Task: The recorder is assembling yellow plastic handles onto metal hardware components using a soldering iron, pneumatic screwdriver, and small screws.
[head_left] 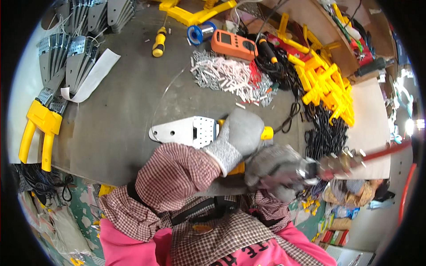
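My left hand, in a grey glove, is closed over the yellow plastic handle of a flat tool with a tapering silver metal plate. The plate lies on the dark table, pointing left, with round holes and a perforated end near the handle. Close by on the right, my right hand, also gloved and smeared by motion, is wrapped around an air tool. A fitting and red hose run from it to the right. The tool's working end is hidden.
A pile of screws and white sleeves lies beyond the hands, beside an orange multimeter and solder spool. Yellow handle parts and black cords crowd the right. Metal plates and a yellow screwdriver are at left.
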Tool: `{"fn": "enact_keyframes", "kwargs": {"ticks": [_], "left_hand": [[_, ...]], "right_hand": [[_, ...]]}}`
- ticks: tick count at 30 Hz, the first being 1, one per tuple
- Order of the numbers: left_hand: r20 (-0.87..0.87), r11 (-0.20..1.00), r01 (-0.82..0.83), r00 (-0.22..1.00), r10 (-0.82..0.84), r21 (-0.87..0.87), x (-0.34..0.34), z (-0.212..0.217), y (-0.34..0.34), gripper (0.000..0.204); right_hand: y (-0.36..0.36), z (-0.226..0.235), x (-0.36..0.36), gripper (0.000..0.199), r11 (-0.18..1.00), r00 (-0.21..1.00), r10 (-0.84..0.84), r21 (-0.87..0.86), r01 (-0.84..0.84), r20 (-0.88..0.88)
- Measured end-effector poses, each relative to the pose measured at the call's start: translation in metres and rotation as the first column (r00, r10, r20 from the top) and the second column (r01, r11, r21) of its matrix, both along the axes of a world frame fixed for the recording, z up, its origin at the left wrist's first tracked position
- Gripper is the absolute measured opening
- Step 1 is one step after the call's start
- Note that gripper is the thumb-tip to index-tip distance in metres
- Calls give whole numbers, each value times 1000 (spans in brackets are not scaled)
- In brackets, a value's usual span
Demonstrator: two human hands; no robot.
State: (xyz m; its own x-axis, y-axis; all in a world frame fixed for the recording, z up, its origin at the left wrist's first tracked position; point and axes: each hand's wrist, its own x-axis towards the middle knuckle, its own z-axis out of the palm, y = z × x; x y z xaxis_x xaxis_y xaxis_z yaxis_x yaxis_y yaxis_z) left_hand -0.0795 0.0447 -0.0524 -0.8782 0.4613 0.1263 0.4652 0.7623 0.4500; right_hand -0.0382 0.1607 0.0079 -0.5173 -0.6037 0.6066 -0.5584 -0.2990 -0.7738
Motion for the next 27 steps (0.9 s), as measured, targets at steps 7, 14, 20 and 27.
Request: {"fn": "enact_keyframes", "kwargs": {"ticks": [7, 14, 20, 27], "left_hand": [[-70, 996, -43, 996, 49, 83, -4, 6, 9, 28], [-90, 993, -56, 994, 65, 101, -2, 6, 9, 23], [7, 992, -48, 999, 47, 114, -2, 4, 1, 32], [318, 859, -18, 933, -169, 512, 3, 7, -95, 48]], "right_hand": [[24, 37, -21, 41, 908, 958, 283, -331, -256, 36], [4, 28, -13, 31, 997, 998, 63, -34, -64, -26], [-6, 59, -31, 26, 968, 970, 234, -73, -238, -64], [-19, 53, -68, 57, 965, 969, -126, -201, 170, 214]]}}
